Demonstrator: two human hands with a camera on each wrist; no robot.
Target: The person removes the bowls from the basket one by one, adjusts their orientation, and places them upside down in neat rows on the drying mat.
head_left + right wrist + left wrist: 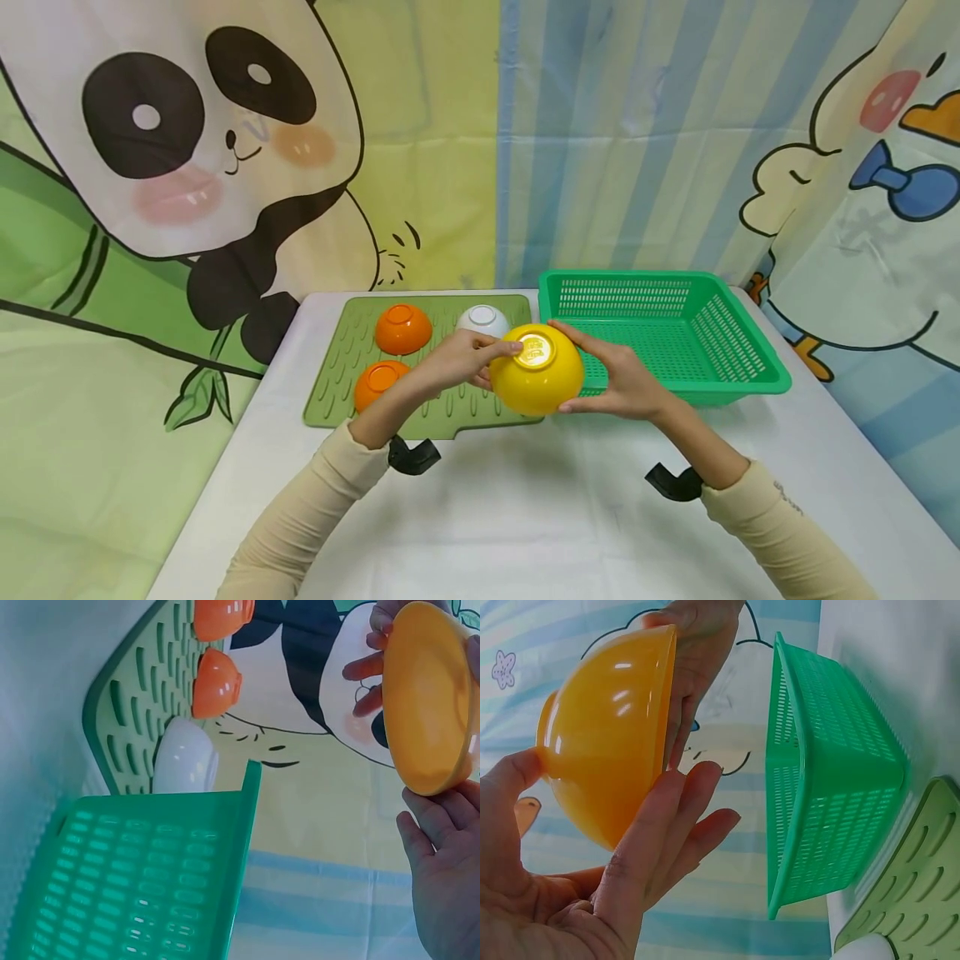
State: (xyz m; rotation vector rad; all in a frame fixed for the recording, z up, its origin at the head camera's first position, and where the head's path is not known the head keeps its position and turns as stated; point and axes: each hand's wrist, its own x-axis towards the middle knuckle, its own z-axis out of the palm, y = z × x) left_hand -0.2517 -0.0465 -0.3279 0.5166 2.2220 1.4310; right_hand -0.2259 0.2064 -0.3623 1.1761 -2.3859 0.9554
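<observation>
A yellow bowl [537,375] is held up between both hands, tilted so that its round base faces the head camera. My left hand [467,360] pinches it from the left, the thumb against the base ring and the fingers by the rim, as the left wrist view shows. From the right, my right hand [626,385] grips the bowl's side between thumb and fingers. The bowl's hollow inside [429,697] shows in the right wrist view. Behind the yellow bowl, a white bowl [482,317] sits upside down on a green drying mat [450,406], partly hidden.
Two orange bowls, one at the back [403,330] and one nearer [375,385], lie upside down on the mat's left part. The left forearm partly covers the nearer one. A green plastic basket [750,385] stands right of the mat on the white table [540,517], against a printed curtain.
</observation>
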